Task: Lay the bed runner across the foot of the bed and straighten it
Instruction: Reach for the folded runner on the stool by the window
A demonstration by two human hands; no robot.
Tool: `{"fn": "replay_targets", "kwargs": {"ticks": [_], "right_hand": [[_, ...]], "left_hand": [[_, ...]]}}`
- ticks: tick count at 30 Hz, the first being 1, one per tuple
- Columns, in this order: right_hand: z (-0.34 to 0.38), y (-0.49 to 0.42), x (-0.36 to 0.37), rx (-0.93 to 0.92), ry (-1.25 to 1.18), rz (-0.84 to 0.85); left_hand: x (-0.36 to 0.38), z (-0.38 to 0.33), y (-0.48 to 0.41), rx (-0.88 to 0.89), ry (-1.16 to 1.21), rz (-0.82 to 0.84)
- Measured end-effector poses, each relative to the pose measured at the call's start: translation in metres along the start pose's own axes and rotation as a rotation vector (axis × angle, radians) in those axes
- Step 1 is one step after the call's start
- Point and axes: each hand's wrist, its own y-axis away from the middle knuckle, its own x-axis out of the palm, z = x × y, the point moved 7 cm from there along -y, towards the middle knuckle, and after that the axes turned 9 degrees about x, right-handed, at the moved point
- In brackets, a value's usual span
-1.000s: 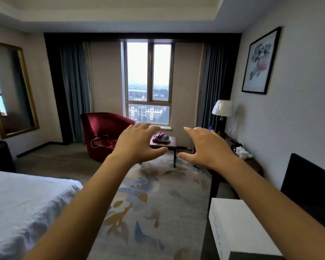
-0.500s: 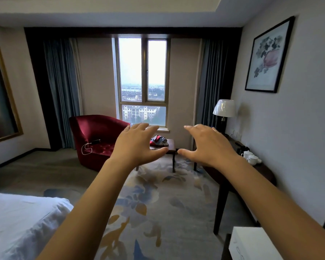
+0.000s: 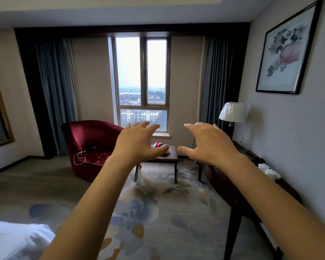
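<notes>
My left hand [image 3: 139,142] and my right hand [image 3: 207,142] are stretched out in front of me at chest height, palms down, fingers spread, holding nothing. Only a white corner of the bed [image 3: 17,241] shows at the bottom left, well below and left of both hands. A folded red, white and grey cloth [image 3: 159,144] lies on a small dark side table [image 3: 169,156] straight ahead, partly hidden behind my left thumb. I cannot tell whether that cloth is the bed runner.
A red armchair [image 3: 90,145] with a white cable on its seat stands left of the side table. A dark desk [image 3: 233,194] with a lamp [image 3: 232,112] and white teaware [image 3: 269,171] runs along the right wall. Patterned carpet [image 3: 158,212] lies between bed and window [image 3: 142,83].
My view has swung right and moved toward the window. The bed has slid down to the bottom left corner and the white box at the bottom right has left the view. Both hands stay spread.
</notes>
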Motion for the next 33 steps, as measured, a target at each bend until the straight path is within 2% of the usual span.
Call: {"fn": "replay_targets", "kwargs": {"ticks": [13,33], "right_hand": [[-0.082,-0.184,0.107,-0.015,-0.011,0.057],[-0.079,-0.488,0.298,0.022,-0.029,0.026]], "left_hand": [[0.121,0.068,-0.173,-0.051,0.03,0.005],[0.299,0.291,-0.39,-0.025,0.037,0.026]]}}
